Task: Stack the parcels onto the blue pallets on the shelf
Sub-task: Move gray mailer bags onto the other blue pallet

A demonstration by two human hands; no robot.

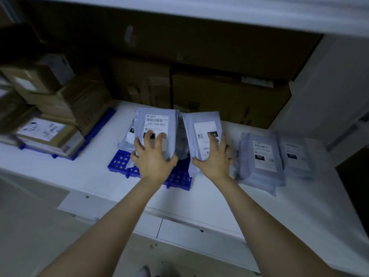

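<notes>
Facing up over the blue pallet [119, 162], two parcels [157, 124] are gripped by curled fingers [148, 136] of left hand [153, 158] and right hand [215, 159]; they are best laid flat.

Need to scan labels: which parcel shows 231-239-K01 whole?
The left parcel, gripped by the left hand, shows it whole. The right hand half covers the right parcel's code; the loose parcels are blurred.

Blue perforated plastic pallet [119, 163] sits front centre on white shelf board [89, 171]. Our left hand [154, 158] grips grey plastic mailer parcel [157, 124] above it. Our right hand [215, 159] grips second grey mailer [201, 124] just beside, to right. Two more grey mailers [259, 156] lie on shelf board further right. Stacked brown cardboard boxes [79, 100] sit on second blue pallet [95, 130] at left. Large brown cartons [229, 92] stand behind all.
</notes>
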